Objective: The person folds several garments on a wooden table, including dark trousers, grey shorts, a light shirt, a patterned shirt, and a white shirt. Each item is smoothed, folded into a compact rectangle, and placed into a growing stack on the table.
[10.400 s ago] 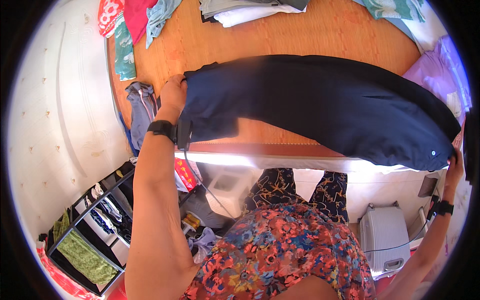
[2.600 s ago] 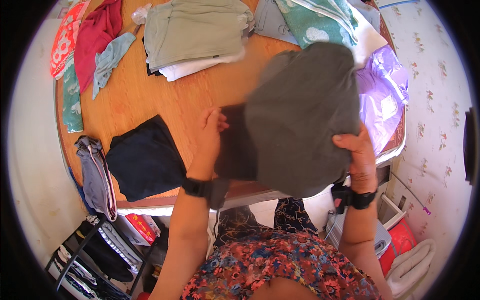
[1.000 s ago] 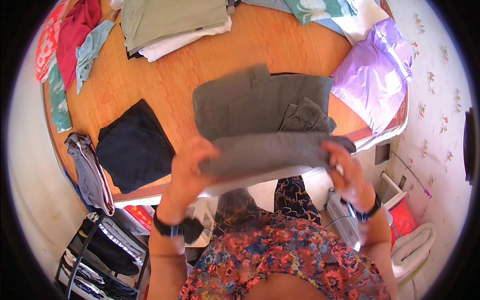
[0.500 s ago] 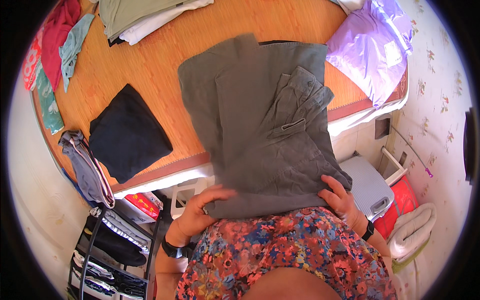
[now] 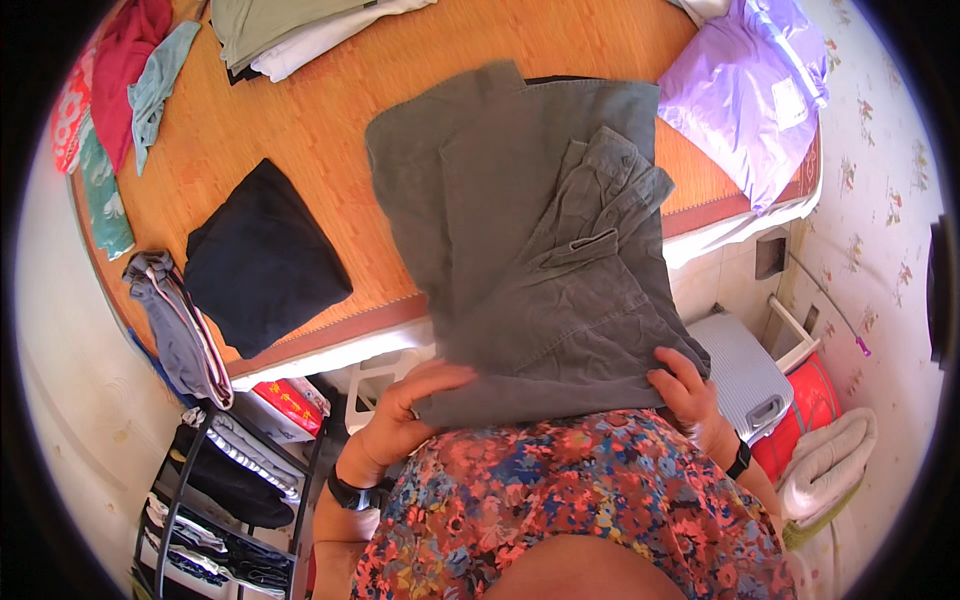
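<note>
A pair of dark grey-green trousers (image 5: 480,240) lies folded over the bed's near edge. Its far part rests on the bed and its near part reaches down to my lap. A waistband and a pocket opening lie creased at its upper right. My left hand (image 5: 408,402) grips the near left corner, fingers over the cloth and thumb at the edge. At the near right corner, my right hand (image 5: 690,392) has its bent fingers on the hem. Left of the trousers lies a folded black garment (image 5: 265,262), touched by neither hand.
A stack of folded clothes (image 5: 300,35) is at the far side of the orange-brown bed mat (image 5: 330,130). A purple plastic bag (image 5: 735,100) sits at right. A grey folded garment (image 5: 178,325) hangs over the left edge. Below stand a black clothes rack (image 5: 170,510) and a grey suitcase (image 5: 740,375).
The whole view has shifted slightly. My left hand has its fingers lower on the near left corner of the trousers; my right hand stays at the right corner.
</note>
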Motion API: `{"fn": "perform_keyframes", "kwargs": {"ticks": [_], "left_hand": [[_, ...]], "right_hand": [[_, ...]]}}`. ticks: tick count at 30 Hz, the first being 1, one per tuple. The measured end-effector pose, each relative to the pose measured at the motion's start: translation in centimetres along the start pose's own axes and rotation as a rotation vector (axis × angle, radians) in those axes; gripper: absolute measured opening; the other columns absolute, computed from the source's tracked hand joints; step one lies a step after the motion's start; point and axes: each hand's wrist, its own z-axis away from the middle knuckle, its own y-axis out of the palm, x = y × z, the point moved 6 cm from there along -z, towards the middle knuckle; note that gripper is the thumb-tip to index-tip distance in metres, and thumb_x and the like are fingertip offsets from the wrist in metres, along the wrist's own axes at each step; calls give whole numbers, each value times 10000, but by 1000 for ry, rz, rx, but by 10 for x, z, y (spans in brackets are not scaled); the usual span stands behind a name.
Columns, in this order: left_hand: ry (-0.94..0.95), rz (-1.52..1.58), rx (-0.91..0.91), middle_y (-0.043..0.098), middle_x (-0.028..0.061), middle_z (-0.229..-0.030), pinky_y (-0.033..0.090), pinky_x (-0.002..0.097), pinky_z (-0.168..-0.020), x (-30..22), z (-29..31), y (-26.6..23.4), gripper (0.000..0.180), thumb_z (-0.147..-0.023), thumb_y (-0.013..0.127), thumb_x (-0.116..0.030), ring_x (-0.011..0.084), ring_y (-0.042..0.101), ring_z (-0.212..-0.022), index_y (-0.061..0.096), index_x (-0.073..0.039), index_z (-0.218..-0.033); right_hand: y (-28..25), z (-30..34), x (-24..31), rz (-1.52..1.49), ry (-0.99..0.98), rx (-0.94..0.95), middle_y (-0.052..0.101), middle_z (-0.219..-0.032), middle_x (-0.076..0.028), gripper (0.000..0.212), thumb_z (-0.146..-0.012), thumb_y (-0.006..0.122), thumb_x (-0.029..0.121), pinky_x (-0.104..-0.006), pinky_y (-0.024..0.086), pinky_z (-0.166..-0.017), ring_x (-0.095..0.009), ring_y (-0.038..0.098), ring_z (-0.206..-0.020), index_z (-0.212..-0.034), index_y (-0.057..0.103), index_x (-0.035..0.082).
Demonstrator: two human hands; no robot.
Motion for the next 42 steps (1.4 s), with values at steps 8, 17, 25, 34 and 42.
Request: {"fn": "perform_keyframes", "kwargs": {"ticks": [8, 17, 25, 34, 42], "left_hand": [[-124, 333, -116, 628, 67, -1158, 491, 300, -873, -11, -8, -21, 419, -796, 693, 17, 141, 596, -1022, 573, -6, -1197], [204, 104, -743, 601, 99, -1149, 444, 307, -920, 2, -123, -122, 438, -864, 613, -94, 181, 574, -1028, 489, 49, -1260], [-235, 240, -706, 636, 39, -1033, 465, 292, -734, 56, -109, -108, 423, -842, 677, -244, 142, 578, -833, 577, -24, -1190], [122, 583, -601, 620, 103, -1186, 480, 341, -928, 36, -124, -91, 377, -870, 585, 13, 198, 610, -1021, 540, 20, -1244], [151, 83, -992, 510, 207, -1261, 352, 357, -1023, 46, -125, -109, 543, -792, 621, -85, 310, 465, -1187, 464, 45, -1296]], "right_hand": [[-44, -35, -1, 218, -118, -173, 607, -1050, -168, 455, -616, 672, -32, -377, 506, -673, -335, 627, -899, -1062, 592, 16], [-40, -142, -128, -664, 253, -800, 594, -1139, -111, 464, -826, 663, 1, -284, 494, -824, -171, 589, -986, -1260, 503, -36], [14, -161, -174, -696, 673, -647, 640, -1051, -131, 544, -780, 746, 161, -253, 488, -757, -165, 614, -919, -1203, 525, -100], [2, -147, -140, -1280, 384, -419, 656, -991, -122, 505, -693, 661, -27, -266, 517, -690, -178, 642, -818, -1183, 543, -72], [-11, -148, -109, 111, 65, -753, 494, -1339, -189, 495, -858, 610, 62, -388, 380, -1010, -330, 477, -1230, -1321, 463, -32]]}}
